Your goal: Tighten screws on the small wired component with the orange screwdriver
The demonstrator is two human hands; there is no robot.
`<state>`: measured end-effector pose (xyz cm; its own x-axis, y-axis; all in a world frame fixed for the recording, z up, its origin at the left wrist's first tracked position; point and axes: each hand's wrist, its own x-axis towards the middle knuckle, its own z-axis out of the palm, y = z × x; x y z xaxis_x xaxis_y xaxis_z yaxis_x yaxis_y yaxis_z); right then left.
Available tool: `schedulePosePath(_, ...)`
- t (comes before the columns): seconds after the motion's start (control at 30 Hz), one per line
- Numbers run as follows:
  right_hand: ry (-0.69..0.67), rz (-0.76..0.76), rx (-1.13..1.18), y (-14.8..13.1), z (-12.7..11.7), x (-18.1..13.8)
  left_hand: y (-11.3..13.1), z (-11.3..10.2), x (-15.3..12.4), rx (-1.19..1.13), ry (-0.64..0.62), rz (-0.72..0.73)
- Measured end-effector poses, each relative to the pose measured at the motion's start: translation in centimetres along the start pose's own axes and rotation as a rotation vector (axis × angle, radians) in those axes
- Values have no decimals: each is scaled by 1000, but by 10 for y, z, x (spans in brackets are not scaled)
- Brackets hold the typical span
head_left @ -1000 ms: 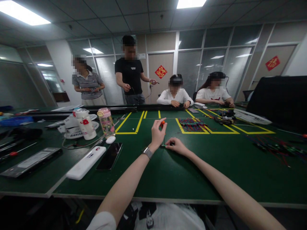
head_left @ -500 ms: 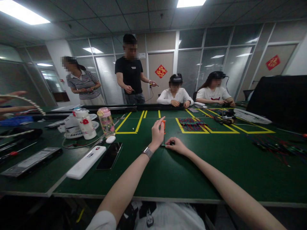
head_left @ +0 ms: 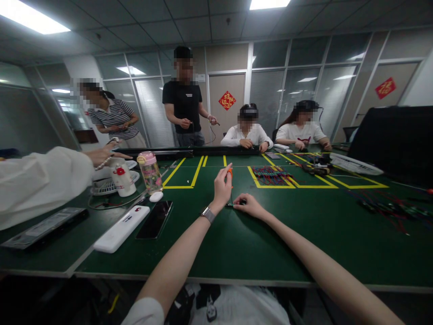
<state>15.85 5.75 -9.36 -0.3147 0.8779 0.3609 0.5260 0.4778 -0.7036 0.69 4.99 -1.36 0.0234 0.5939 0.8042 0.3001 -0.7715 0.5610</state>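
My left hand [head_left: 223, 186] is closed round the orange handle of a screwdriver [head_left: 230, 172], held upright with its thin dark shaft pointing down. The tip meets a small green circuit board [head_left: 229, 205] lying on the green table. From the right, my right hand [head_left: 248, 205] pinches the board's edge with thumb and fingers, pressing it near the tabletop. A small round black thing [head_left: 242, 202] shows at my right fingers; its kind is unclear. My hand partly hides the screwdriver handle.
Left of my arms lie a phone [head_left: 154, 220], a white power bank [head_left: 122, 229] and a pink-lidded bottle [head_left: 150, 171]. A bundle of wired boards [head_left: 272, 175] sits inside yellow tape, with more wires [head_left: 395, 205] at right. A co-worker's white sleeve [head_left: 43, 185] reaches in from the left.
A co-worker's sleeved arm has reached across the left side, over the white cup. The standing person in stripes leans further left. My hands stay almost in place at the board.
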Motion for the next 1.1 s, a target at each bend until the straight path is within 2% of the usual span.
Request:
schedulePosePath(0.27,0,9,-8,-3,-1,-1,5,-1,-1,116,55,15)
schedulePosePath(0.47,-7,4,-12,-1,-1,0,1,0,-1,13,20,42)
schedulePosePath(0.67,18,7,-5,1,1,0,1,0,-1,77,65,42)
schedulePosePath(0.93,-5,5,7,1,0,0,2,-1,-1,24,26,43)
schedulePosePath(1.1,-6,3,7,2,0,0,2,0,-1,87,65,37)
